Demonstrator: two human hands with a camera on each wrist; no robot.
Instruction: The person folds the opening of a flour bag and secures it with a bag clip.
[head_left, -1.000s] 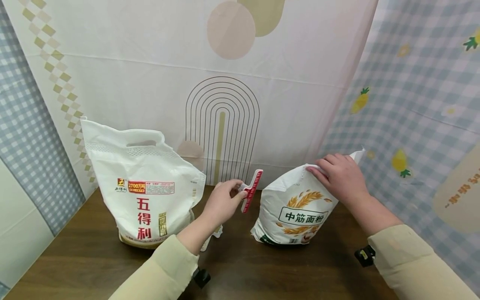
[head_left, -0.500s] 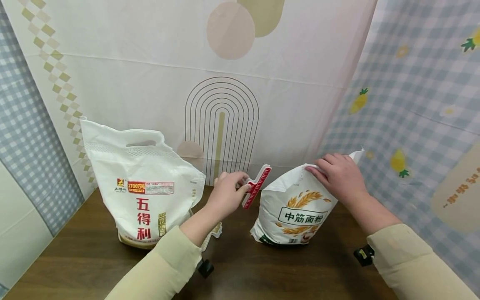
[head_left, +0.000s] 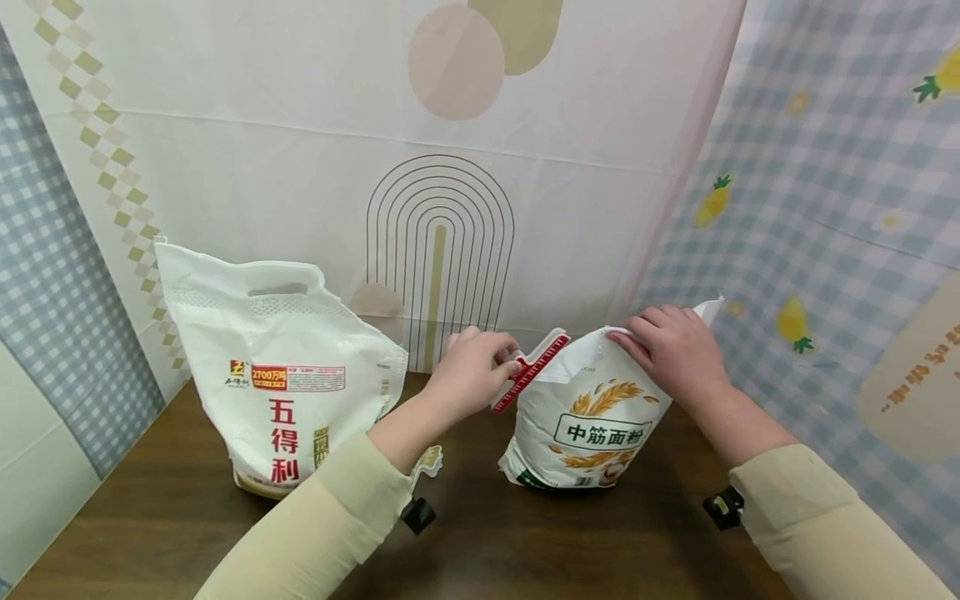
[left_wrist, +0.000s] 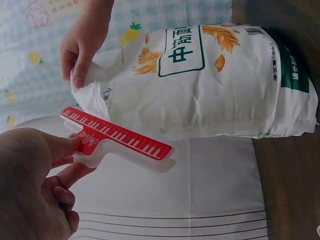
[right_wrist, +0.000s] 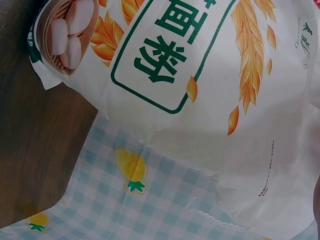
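Left hand pinching red clip, seemingly against flour bag.

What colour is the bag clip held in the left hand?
The bag clip is red on top with white ruler-like markings and a white underside; the left wrist view shows it best.

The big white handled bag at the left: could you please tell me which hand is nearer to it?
Left. The left hand, pinching the red clip, is closer to the handled bag; the right hand holds the flour bag beyond.

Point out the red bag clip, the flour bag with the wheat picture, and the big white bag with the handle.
red bag clip (left_wrist: 117, 136), left wrist view, middle of its bar.
flour bag (head_left: 592, 417), head view, front label.
big white bag (head_left: 285, 375), head view, printed front.
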